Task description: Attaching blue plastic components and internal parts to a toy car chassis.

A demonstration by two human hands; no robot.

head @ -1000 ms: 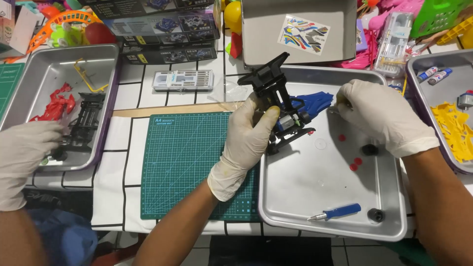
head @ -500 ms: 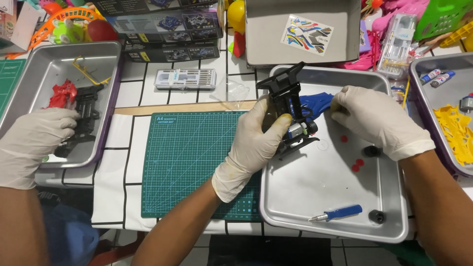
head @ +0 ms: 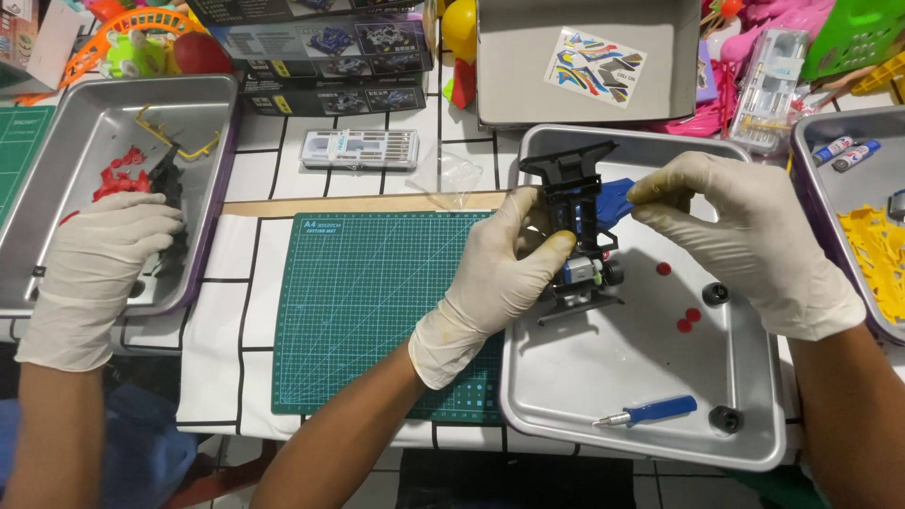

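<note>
- Toy car frame (head: 573,226), black, held up over the steel tray (head: 622,396), w/ a small silver motor (head: 577,271) showing low on it.
- Left hand (head: 500,273) in a white glove is wrapped round the frame from the left, thumb pressed on its side.
- Right hand (head: 745,236), also gloved, pinches a blue part (head: 613,196) at the frame's top right w/ thumb & finger tips.
- In the tray: 3 small red bits (head: 686,319) just right of the frame, 2 black wheels (head: 716,293), one near the red bits & one in the front right corner.
- Blue screwdriver (head: 650,412) lies flat near the tray's front edge.
- Green mat (head: 368,302) sits just left of the tray, on a white cloth w/ black lines.
- Far left: another person's gloved hand (head: 108,259), fingers curled, rests on the edge of a 2nd tray (head: 57,141) w/ red & black parts inside. Can't tell if it holds anything.
- Back of table: bit set (head: 359,149) in a clear case, grey box (head: 589,61) w/ a bright sticker, dark kit boxes (head: 325,52).
- Far right: 3rd tray (head: 820,127) w/ yellow parts (head: 881,254) & 2 pens.
</note>
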